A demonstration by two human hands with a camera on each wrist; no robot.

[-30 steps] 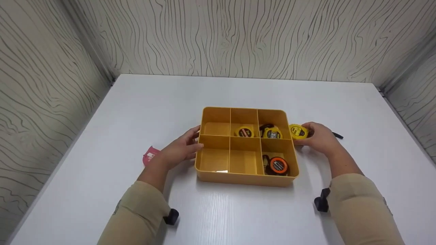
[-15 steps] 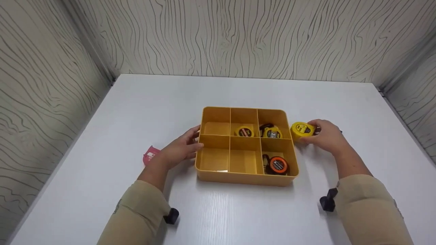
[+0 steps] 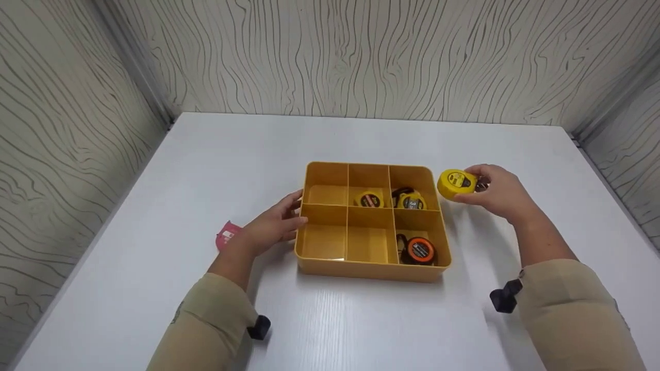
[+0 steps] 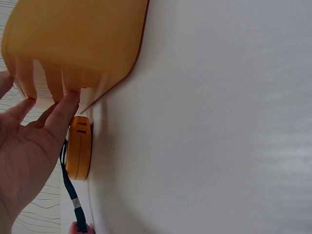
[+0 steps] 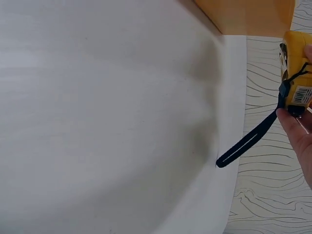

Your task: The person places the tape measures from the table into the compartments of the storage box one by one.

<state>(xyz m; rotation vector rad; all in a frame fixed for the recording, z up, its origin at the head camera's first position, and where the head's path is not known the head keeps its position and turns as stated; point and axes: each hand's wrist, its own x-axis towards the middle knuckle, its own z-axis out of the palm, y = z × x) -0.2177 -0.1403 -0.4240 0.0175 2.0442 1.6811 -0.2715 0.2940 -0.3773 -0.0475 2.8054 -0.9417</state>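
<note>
A yellow compartment box (image 3: 369, 270) sits mid-table. My left hand (image 3: 270, 226) holds its left wall, thumb at the rim and fingers against the outside. Off the box's right side, my right hand (image 3: 497, 191) grips a yellow tape measure (image 3: 457, 184) above the table. A dark wrist strap (image 5: 248, 141) hangs from that tape measure in the right wrist view. Inside the box, a yellow tape measure (image 3: 370, 200) occupies the back middle compartment and another yellow tape measure (image 3: 411, 201) the back right one. An orange-and-black tape measure (image 3: 417, 250) lies front right.
A pink tape measure (image 3: 227, 235) rests left of the box, partly behind my left forearm. Another yellow tape measure (image 4: 79, 147) with a dark strap stands beside the box in the left wrist view; my hand hides it from the head view. Patterned walls (image 3: 361, 56) border the white table (image 3: 289, 139).
My right hand has raised the yellow tape measure off the table beside the box and moved slightly right and away. The left hand and the box have barely moved.
</note>
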